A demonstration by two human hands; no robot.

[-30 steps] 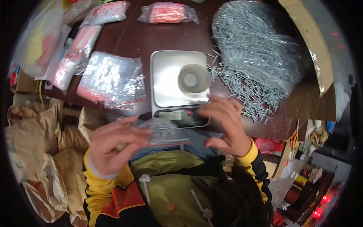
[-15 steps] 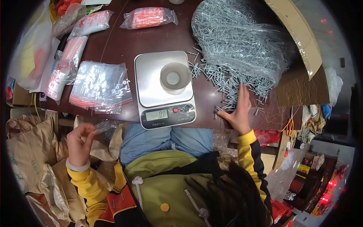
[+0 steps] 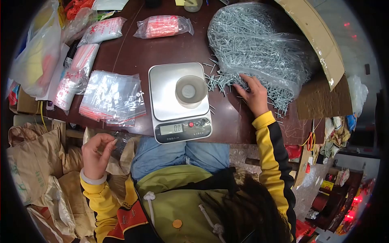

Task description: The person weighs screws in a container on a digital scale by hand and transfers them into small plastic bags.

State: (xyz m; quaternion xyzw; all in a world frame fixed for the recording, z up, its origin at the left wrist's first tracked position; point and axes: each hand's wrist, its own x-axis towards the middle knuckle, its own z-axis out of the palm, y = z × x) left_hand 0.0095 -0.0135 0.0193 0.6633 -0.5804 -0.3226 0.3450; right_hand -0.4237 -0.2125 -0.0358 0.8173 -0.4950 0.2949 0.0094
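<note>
My right hand [image 3: 254, 95] is at the near edge of a pile of thin silver fasteners, nails or screws [image 3: 279, 99], its thumb and fingers spread, fingertips touching the pile. The pile spills from a large clear bag [image 3: 259, 48]. My left hand [image 3: 97, 154] hovers off the table's near edge, fingers curled and thumb and index tips close together; nothing shows between them. Between the hands lies a digital scale [image 3: 156, 97] reading 0.0, with an upright translucent cup [image 3: 191, 91] on its plate. Left of it are flat zip bags [image 3: 111, 97] with red edges.
Wrapped bag packs [image 3: 77, 77] lie at the left, another pack [image 3: 163, 26] at the back. A cardboard box [image 3: 324, 99] stands around the fasteners. Orange-handled scissors [image 3: 310, 139] hang at the right edge. Brown paper bags [image 3: 36, 158] stand below left.
My right hand has moved up and left along the pile's edge. The blurred shiny thing at my left fingertips no longer shows there. The view has shifted slightly.
</note>
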